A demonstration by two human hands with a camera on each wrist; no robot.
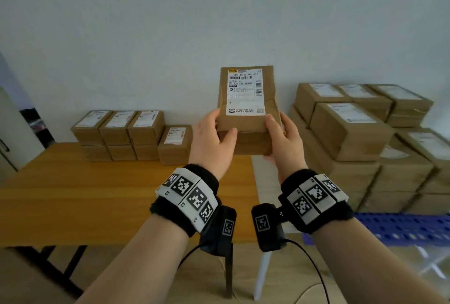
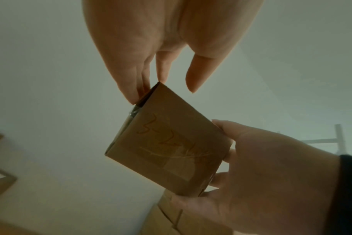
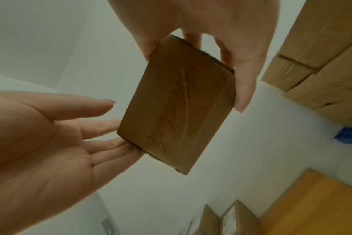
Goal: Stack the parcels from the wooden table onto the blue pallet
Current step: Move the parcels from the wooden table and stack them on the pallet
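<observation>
A brown parcel (image 1: 246, 94) with a white shipping label is up in the air between the wooden table (image 1: 97, 194) and the blue pallet (image 1: 401, 228). My right hand (image 1: 280, 133) grips its right side, thumb on one face and fingers curled under the other. My left hand (image 1: 219, 128) touches the left edge with straight fingers; in the left wrist view its thumb stands off the parcel (image 2: 171, 151). The right wrist view shows the parcel's (image 3: 177, 108) underside with red handwriting. Several parcels (image 1: 117, 130) remain at the table's back. A stack of parcels (image 1: 353, 133) stands on the pallet.
A white wall runs behind the table and the pallet. A pale door or cabinet (image 1: 14, 133) stands at the far left. The table's dark legs (image 1: 229, 274) and a white post (image 1: 263, 274) are below my wrists, over a light wooden floor.
</observation>
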